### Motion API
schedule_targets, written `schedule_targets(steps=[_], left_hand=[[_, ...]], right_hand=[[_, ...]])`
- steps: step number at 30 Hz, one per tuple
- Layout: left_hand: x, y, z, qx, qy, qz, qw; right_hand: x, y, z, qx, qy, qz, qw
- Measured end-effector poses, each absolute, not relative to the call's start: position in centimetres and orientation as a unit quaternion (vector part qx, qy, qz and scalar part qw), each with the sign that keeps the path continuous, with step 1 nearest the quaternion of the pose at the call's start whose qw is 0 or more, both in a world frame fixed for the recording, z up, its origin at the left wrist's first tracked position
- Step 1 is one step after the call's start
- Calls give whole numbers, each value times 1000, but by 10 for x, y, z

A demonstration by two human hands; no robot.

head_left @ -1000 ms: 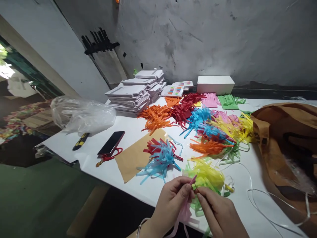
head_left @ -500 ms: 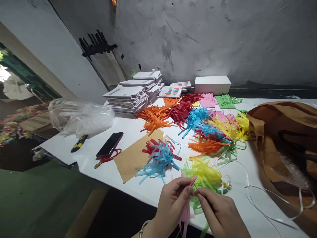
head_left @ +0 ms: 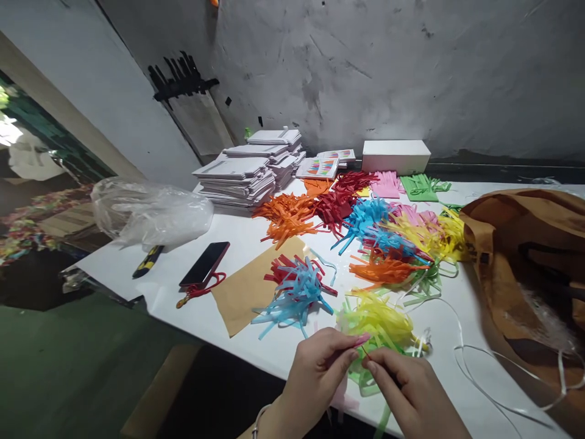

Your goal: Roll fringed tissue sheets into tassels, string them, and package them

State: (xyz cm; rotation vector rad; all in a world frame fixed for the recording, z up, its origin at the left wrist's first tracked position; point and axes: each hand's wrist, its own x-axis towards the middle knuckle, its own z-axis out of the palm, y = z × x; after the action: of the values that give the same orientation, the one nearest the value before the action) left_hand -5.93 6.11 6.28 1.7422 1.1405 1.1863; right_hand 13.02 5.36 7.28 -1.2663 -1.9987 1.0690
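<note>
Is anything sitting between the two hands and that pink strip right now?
Nothing visible. The left hand already pinches the pink strip at its tip, and the right hand meets it there; the yellow-green strip pile lies just behind.

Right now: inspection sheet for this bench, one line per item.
Surface: white table, crowded towards the wall.
Job's things: pink paper strip pinched at the near edge; yellow-green tassel just behind.
Clutter: coloured tassel piles, stacked booklets, white box, phone, plastic bag, brown paper sheet, brown bag.
Fingers: left hand holds the strip; right hand meets it at the tip.
Cables: white ribbon looping loose.
Surroundings: grey wall.
</note>
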Motion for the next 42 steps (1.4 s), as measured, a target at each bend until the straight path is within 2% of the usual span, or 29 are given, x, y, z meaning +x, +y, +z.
schedule_targets(steps=[5, 9, 13, 16, 20, 25, 28, 33, 39, 42], left_hand=[[-59, 61, 61, 691, 424, 457, 365], [-60, 59, 61, 719, 405, 436, 359], [-61, 58, 61, 748, 395, 440, 301], [-62, 58, 60, 771, 382, 439, 258], [-65, 60, 61, 783, 379, 431, 240], [-68, 63, 65, 818, 342, 423, 189], [-67, 63, 66, 822, 339, 423, 174], [-64, 58, 62, 780, 357, 443, 261], [-60, 60, 54, 569, 367, 487, 552], [-59, 64, 51, 512, 347, 492, 613]], right_hand=[[128, 54, 71, -475, -746, 367, 289], [129, 54, 69, -477, -690, 446, 313], [125, 55, 64, -478, -590, 559, 334], [122, 57, 61, -462, -562, 591, 349], [123, 60, 56, -447, -565, 608, 333], [120, 64, 48, -359, -398, 791, 295], [115, 66, 45, -328, -331, 826, 317], [110, 64, 44, -324, -307, 827, 342], [111, 65, 44, -364, -351, 797, 331], [111, 65, 44, -366, -351, 797, 327]])
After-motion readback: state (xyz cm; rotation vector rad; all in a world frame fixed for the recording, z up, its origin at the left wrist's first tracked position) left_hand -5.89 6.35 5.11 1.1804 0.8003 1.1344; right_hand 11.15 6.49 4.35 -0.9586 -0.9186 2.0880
